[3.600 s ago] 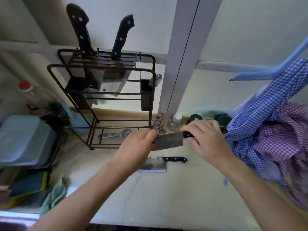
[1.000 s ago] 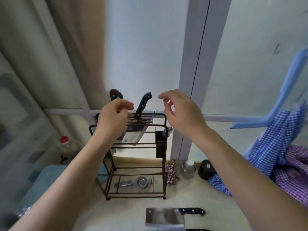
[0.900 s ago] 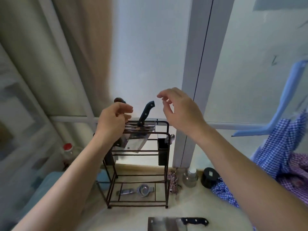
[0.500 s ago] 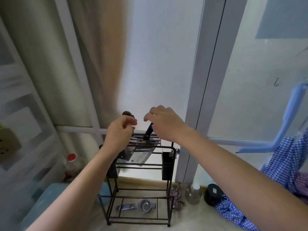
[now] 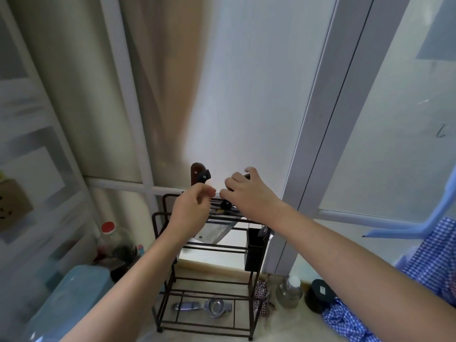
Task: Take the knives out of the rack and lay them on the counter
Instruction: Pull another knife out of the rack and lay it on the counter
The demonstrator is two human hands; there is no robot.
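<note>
A dark wire rack (image 5: 256, 304) stands on the counter (image 5: 286, 327) against the window. My right hand (image 5: 246, 196) is shut on the black handle (image 5: 225, 204) of the right knife at the rack's top. A wide steel blade (image 5: 214, 233) hangs inside the rack below my hands. The left knife's brown and black handle (image 5: 198, 174) sticks up just above my left hand (image 5: 191, 211). That hand's fingers are curled, thumb against forefinger, in front of the top rail. I cannot see whether it grips anything.
A black cup (image 5: 255, 250) hangs on the rack's right side and a metal strainer (image 5: 212, 306) lies on its bottom shelf. Left stand a red-capped bottle (image 5: 107, 228) and a blue tub (image 5: 69, 299). Right are a glass jar (image 5: 290, 290), a black jar (image 5: 319, 294) and checked cloth (image 5: 431, 267).
My right hand came down from above the rack and closed on the right knife's handle. The view tilted up, so the knives laid on the counter dropped out of sight.
</note>
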